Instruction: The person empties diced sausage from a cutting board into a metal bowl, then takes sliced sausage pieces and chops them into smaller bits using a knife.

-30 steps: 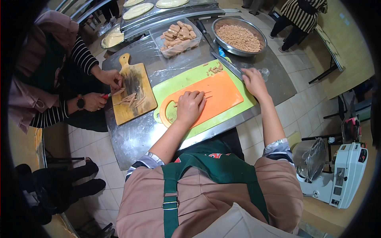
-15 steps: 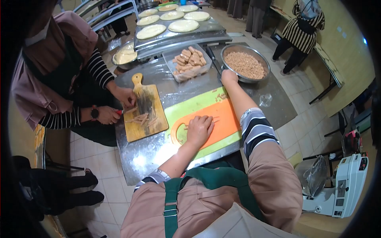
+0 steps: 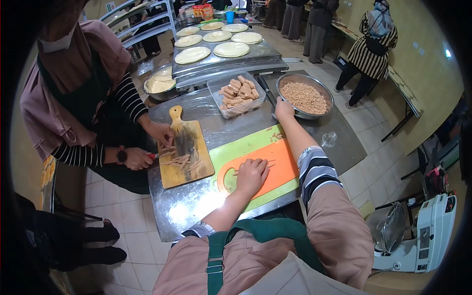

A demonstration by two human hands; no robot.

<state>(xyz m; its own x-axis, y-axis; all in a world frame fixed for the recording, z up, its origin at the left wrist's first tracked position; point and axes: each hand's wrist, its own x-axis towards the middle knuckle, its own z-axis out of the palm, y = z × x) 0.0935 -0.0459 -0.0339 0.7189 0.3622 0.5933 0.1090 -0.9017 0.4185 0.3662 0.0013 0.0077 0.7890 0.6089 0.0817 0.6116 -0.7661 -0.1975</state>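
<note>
My left hand (image 3: pixel 252 176) rests closed over several thin sausage strips (image 3: pixel 270 163) on the orange cutting board (image 3: pixel 282 169); strip ends poke out on both sides of the fingers. My right hand (image 3: pixel 284 110) is stretched forward, closed at the near-left rim of a metal bowl (image 3: pixel 328 109) of crumbly brownish filling (image 3: pixel 304 97); its fingertips are partly hidden. Just left of it lies a knife with a black handle (image 3: pixel 263 83). Small cut pieces (image 3: pixel 278 135) sit on the green mat (image 3: pixel 241 147) under the orange board.
A co-worker at left holds a red-handled knife (image 3: pixel 153 156) over strips on a wooden board (image 3: pixel 172 181). Ahead stand a plastic container (image 3: pixel 236 112) of sausages and a tray (image 3: pixel 265 51) with round dough sheets. A mixer (image 3: pixel 432 236) is at right.
My view has tilted up a little, so the table appears lower. Both my hands stay about where they were, left on the strips, right at the bowl.
</note>
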